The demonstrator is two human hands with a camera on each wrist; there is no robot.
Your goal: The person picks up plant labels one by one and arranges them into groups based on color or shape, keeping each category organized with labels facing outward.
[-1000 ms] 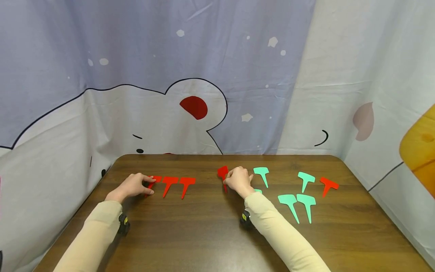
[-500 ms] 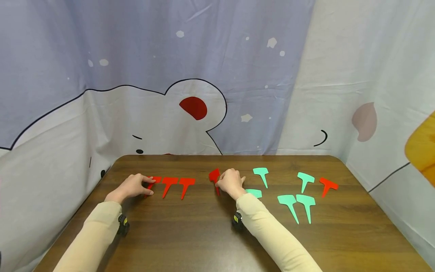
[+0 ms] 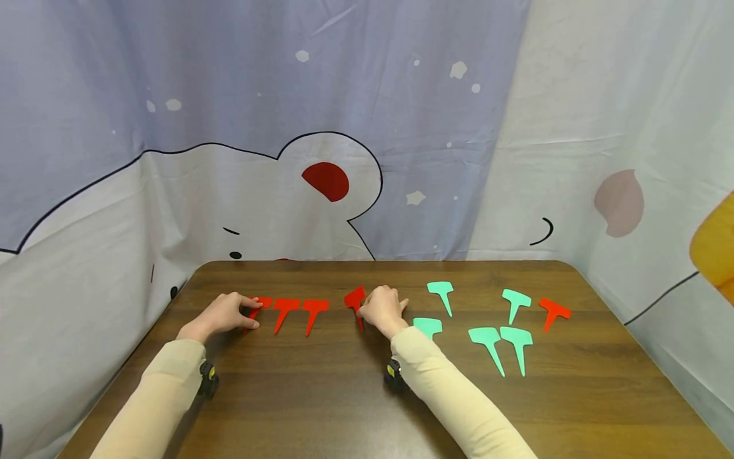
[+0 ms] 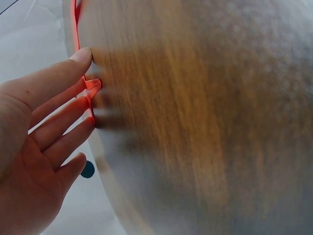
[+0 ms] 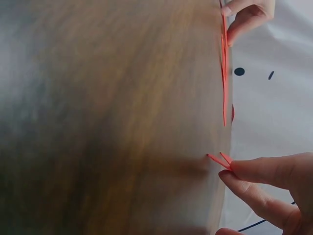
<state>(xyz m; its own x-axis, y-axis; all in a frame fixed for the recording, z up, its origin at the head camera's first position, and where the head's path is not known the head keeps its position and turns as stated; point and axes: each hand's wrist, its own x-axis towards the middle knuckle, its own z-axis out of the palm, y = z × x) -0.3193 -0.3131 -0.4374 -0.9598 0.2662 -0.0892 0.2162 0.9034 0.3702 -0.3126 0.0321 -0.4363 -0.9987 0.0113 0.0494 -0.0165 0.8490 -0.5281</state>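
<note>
One wood-grained table (image 3: 309,401) fills the near half of the scene; thin flat tags lie on it, hard to get a nail under, I judge.

Sleeves next. The right sleeve (image 3: 459,389) crosses the stem of a green tag (image 3: 427,326); a low cuff could sweep it askew.

Hands. Right hand (image 3: 383,309), table centre: thumb and forefinger pinch the slanted red tag (image 3: 354,297) near its neck, another finger standing off to the right. Cannot tell whether its stem tip touches the wood. Probable fault: swivel or slip, since the grip takes only a narrow part. Left hand (image 3: 220,315), far left: fingers spread, thumb apart, tips resting about the leftmost red tag (image 3: 266,300). A careless lift could drag that tag out of line.

Tags. The middle red tag (image 3: 286,305) and third red tag (image 3: 316,306) continue the row rightward, closely spaced. The slanted one, carried left at its present angle, could knock the third.

Farther right, the lone red tag (image 3: 554,310) lies beside a green one (image 3: 517,299); reaching for it risks nudging that neighbour, there being little room for fingertips.
</note>
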